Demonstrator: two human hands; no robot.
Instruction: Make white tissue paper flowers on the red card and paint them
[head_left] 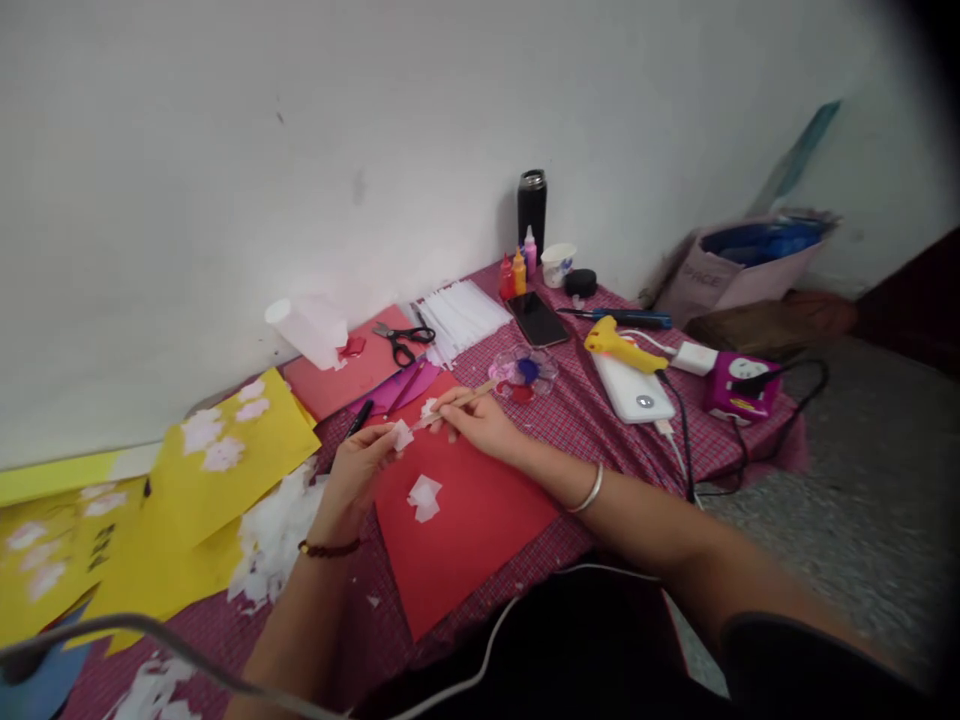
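My left hand (pixel 358 465) pinches a small pale pink paper piece (pixel 403 435) between thumb and fingers, above the red paper sheet (pixel 465 540). In my right hand (pixel 480 422) is a thin paintbrush (pixel 480 391) with a light wooden handle, its tip close to the paper piece; I cannot tell whether they touch. Another whitish-pink paper flower (pixel 425 497) lies on the red sheet below my hands, and a further pale scrap (pixel 429 408) shows beside my right fingers. Beyond the brush sits a clear scalloped paint palette (pixel 541 366) with pink, blue and red paint.
Yellow sheets (pixel 247 465) with pale flowers and white paper scraps (pixel 277 530) lie left. Black scissors (pixel 405 340), a phone (pixel 538 320), paint bottles (pixel 519 272) and a black flask (pixel 532 215) stand or lie behind. A yellow glue gun (pixel 624 345) and cables are right.
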